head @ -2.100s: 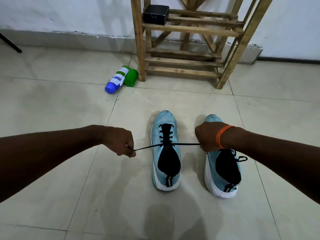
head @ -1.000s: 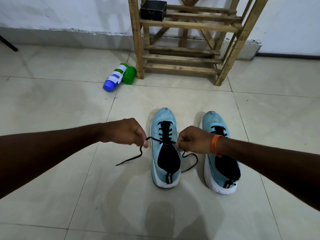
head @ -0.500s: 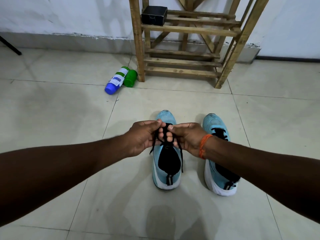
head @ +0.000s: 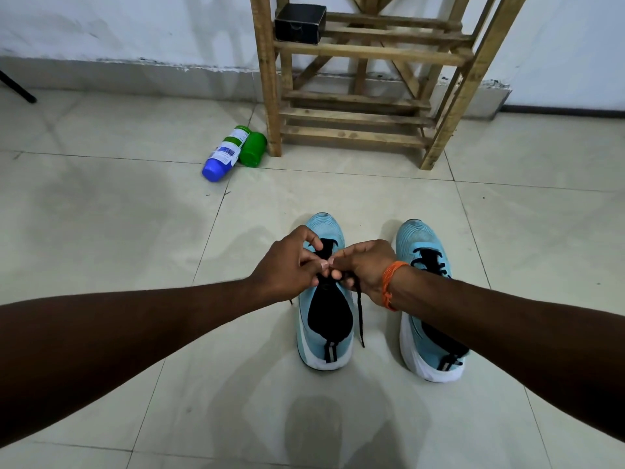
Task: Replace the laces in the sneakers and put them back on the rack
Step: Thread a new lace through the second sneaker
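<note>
Both hands are meeting over the left sneaker (head: 329, 319), fingertips touching. The left hand (head: 287, 265) is curling its fingers and pinching the black lace (head: 360, 313) at the top of the lacing. The right hand (head: 362, 265), with an orange thread band (head: 390, 282) on its wrist, is pinching the same lace from the other side. One loose end is hanging down the sneaker's right flank toward the heel. The crossing itself is hiding under the fingers. My reading is that a knot or bow is being formed.

The relation that matters: this sneaker is lying directly beneath the hands. Its long axis is running straight away from the person, heel nearest, toe pointing at the wooden rack (head: 355, 116). Neither hand is nearer; they are sitting level, one on each side of the tongue.

The right sneaker (head: 426, 245) is standing just beside and parallel, its lace already in, with the right forearm crossing above its heel. The rack is standing well beyond both toes, so I judge the carry will be going forward along that same axis.

Surface: pale glazed floor tiles (head: 101, 231), showing dull patches and grey grout lines. A white wall (head: 101, 25) is running behind, scuffed along its base.

A black box (head: 300, 23) is sitting on an upper rack shelf. A blue-and-white bottle (head: 223, 157) is lying on its side, touching a green container (head: 252, 148) just beside the rack's left leg. A thin dark rod (head: 17, 89) is showing at the far left edge.
</note>
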